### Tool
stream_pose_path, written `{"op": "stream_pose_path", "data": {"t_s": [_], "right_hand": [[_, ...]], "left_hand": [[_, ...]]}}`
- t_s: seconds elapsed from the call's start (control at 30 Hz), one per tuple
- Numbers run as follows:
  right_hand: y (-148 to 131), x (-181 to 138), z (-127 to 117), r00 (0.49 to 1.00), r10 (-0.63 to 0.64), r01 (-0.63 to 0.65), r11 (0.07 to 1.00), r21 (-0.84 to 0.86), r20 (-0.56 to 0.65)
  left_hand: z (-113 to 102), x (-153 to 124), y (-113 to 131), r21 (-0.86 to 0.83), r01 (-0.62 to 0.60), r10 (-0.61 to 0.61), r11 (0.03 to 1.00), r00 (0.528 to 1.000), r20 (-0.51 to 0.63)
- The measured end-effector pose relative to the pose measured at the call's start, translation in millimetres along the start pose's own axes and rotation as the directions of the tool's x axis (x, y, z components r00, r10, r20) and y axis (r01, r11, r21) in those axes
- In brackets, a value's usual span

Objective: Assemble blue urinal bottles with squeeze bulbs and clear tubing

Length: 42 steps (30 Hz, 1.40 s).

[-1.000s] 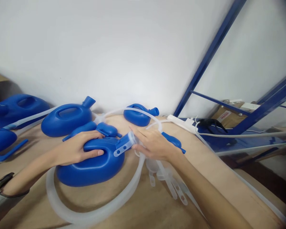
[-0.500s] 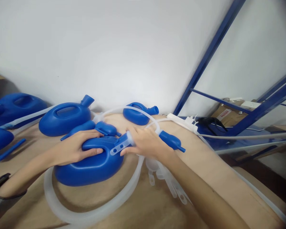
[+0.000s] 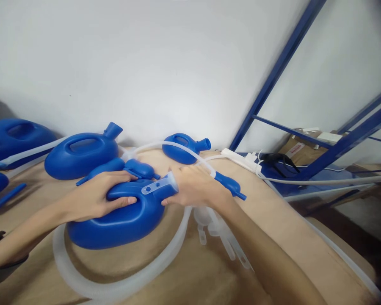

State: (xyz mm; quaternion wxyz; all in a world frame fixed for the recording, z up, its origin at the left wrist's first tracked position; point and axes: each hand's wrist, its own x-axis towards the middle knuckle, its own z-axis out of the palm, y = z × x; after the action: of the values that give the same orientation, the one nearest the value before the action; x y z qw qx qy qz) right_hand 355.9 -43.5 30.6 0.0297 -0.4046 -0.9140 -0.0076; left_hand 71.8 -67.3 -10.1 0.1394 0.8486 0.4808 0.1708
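Head | 2 hands (image 3: 97, 197) (image 3: 195, 186): left grips blue jug (image 3: 120, 228), right its translucent cap (image 3: 172, 180) | carton label (image 3: 295, 150) unreadable

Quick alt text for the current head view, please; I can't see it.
The left hand grips a blue bottle while the right hand holds its translucent cap. A thick translucent hose curves across the brown tabletop in front; other blue bottles sit behind.

Left hand (image 3: 97, 199) clasps the blue plastic bottle (image 3: 114, 228) at its handle; right hand (image 3: 200, 186) curls round the translucent cap (image 3: 172, 181) on its neck; translucent hose (image 3: 114, 290) arcs in front, across the bench (image 3: 273, 212).
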Motion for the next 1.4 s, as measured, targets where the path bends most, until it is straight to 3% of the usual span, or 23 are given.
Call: {"op": "stream_pose_path", "data": {"t_s": [0.13, 0.37, 0.6, 0.77, 0.9, 1.1, 1.23, 1.4], "right_hand": [[3, 1, 5, 1.000, -0.011, 0.011, 0.998, 0.054, -0.007], [9, 5, 27, 0.990, -0.016, 0.047, 0.974, 0.224, -0.139], [6, -2, 25, 0.948, -0.104, 0.163, 0.971, 0.177, -0.302], [-18, -5, 7, 0.975, -0.013, 0.067, 0.968, 0.240, -0.220], [-25, -1, 12, 0.971, -0.002, 0.039, 0.988, 0.148, -0.240], [-21, 4, 20, 0.958, 0.016, 0.021, 0.992, 0.128, -0.287], [-19, 2, 17, 0.962, -0.028, 0.069, 0.988, 0.141, -0.271], [-19, 2, 19, 0.964, 0.001, 0.026, 0.995, 0.100, -0.267]], "left_hand": [[0, -1, 6, 0.011, -0.005, 0.005, 1.000, 1.000, 0.003], [1, -2, 12, 0.002, 0.028, -0.028, 1.000, 1.000, -0.006], [5, -4, 9, 0.001, 0.082, -0.082, 0.997, 0.996, -0.035], [4, -1, 15, -0.023, 0.044, -0.044, 0.999, 0.999, -0.003], [3, -2, 17, -0.010, 0.057, -0.057, 0.998, 0.998, -0.006], [7, -9, 40, 0.210, 0.053, -0.058, 0.976, 0.998, 0.015], [15, 4, 59, 0.318, 0.065, -0.055, 0.946, 0.998, -0.041], [15, 22, 60, 0.210, 0.160, -0.153, 0.964, 0.987, -0.051]]}}
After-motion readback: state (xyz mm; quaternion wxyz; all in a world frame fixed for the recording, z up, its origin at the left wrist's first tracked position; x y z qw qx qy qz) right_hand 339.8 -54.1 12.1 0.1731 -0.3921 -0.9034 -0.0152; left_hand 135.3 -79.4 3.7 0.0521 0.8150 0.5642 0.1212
